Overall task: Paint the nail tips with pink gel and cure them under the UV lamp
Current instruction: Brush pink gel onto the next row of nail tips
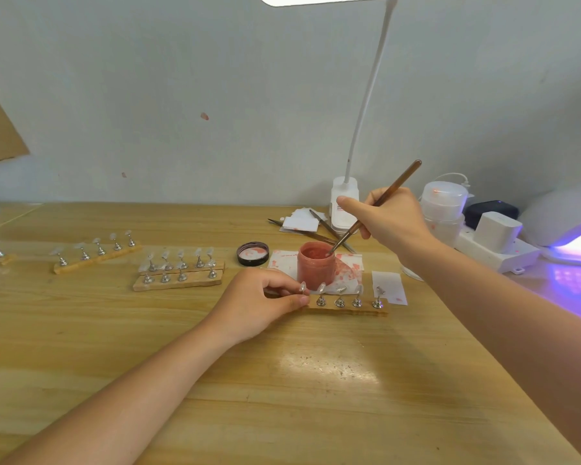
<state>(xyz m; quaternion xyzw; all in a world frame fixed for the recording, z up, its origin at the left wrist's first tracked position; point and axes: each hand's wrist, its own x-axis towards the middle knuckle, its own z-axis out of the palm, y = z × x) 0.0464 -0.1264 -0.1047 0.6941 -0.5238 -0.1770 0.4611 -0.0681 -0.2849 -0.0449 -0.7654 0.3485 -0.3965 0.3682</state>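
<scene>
Wooden brush [376, 206] gripped by right hand [388, 216], tip down-left in pink gel jar [316, 265]; left hand [259, 302] grips stand strip [349, 308].

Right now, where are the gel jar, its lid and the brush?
gel jar [316, 270], head view, front wall.
lid [253, 253], head view, inner face.
brush [396, 184], head view, handle above the right hand [391, 214].

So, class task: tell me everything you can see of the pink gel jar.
The jar is small, round and pink, smeared with gel, apparently plastic. It stands upright and open on stained white paper, behind the wooden strip of nail tips. Its dark lid lies to its left. The brush, held by the right hand, dips in.
</scene>
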